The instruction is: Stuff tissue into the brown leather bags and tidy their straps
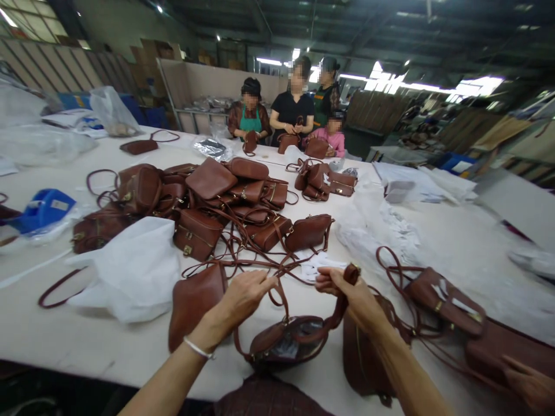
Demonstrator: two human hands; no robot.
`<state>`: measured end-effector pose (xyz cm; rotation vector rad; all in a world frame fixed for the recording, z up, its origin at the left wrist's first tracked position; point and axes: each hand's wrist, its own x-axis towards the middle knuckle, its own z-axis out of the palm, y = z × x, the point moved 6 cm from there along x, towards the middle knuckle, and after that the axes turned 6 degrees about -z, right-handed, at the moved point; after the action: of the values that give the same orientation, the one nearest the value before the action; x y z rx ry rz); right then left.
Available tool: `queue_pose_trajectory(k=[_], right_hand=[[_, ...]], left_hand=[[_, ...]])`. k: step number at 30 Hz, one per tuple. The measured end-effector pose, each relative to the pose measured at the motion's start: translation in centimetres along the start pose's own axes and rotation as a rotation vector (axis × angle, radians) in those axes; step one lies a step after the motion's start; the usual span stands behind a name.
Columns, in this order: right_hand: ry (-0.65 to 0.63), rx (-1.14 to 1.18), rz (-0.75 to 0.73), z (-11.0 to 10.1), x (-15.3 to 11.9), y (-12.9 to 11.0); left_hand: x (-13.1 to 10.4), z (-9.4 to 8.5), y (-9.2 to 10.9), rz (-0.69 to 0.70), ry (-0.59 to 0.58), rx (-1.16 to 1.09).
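Observation:
An open brown leather handbag [289,342] sits at the table edge in front of me, its mouth facing up and a pale lining or packing inside. My left hand [247,297], with a silver bangle at the wrist, is closed in a pinch on a thin brown strap [282,300] above the bag. My right hand [353,292] is wrapped round a wider brown leather band [340,312] that runs up from the bag's right side. One brown bag [197,303] lies left of it, and another [366,352] lies partly under my right forearm.
A heap of brown bags [212,179] with tangled straps covers the table's middle. White wrapping [134,266] lies left, a blue tape dispenser [47,208] beyond. A co-worker's hand [531,381] touches a bag at right. Several people [292,110] handle bags across the table.

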<state>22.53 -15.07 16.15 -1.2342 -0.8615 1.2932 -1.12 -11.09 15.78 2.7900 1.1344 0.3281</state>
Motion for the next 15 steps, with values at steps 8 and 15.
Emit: queue_pose_trajectory(k=[8,15], right_hand=[[-0.165,0.172,0.145,5.6,-0.3,1.7],[-0.078,-0.266,0.128,3.6,0.7,2.5]], left_hand=[[6.8,-2.5,5.4,0.077,0.080,-0.024],[6.6,-1.8,3.3,0.005,0.095,-0.065]])
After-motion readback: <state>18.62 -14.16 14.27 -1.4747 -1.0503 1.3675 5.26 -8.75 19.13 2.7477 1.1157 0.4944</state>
